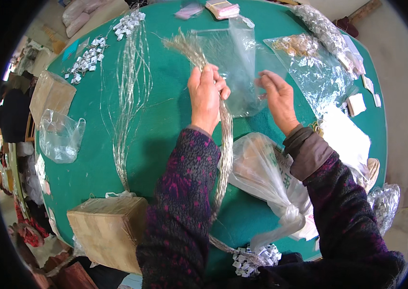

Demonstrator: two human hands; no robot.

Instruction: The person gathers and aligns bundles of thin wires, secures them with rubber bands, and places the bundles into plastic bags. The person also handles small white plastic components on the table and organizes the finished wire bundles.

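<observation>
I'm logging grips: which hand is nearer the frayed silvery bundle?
Left: the left hand grips the silvery bundle near its frayed end; the right hand is apart, to its right.

left hand [206, 98] clenches while blurred right hand [279, 99] seems half-curled.

A workshop, shown by bundled strands [227, 130], tags [88, 59] and a green worktable [91, 178].

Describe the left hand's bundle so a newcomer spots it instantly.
On the green table, find the left hand near the centre. It grips the silvery strand bundle, frayed at the top. Unlike the spread strands further left, this one is gathered tight.
</observation>
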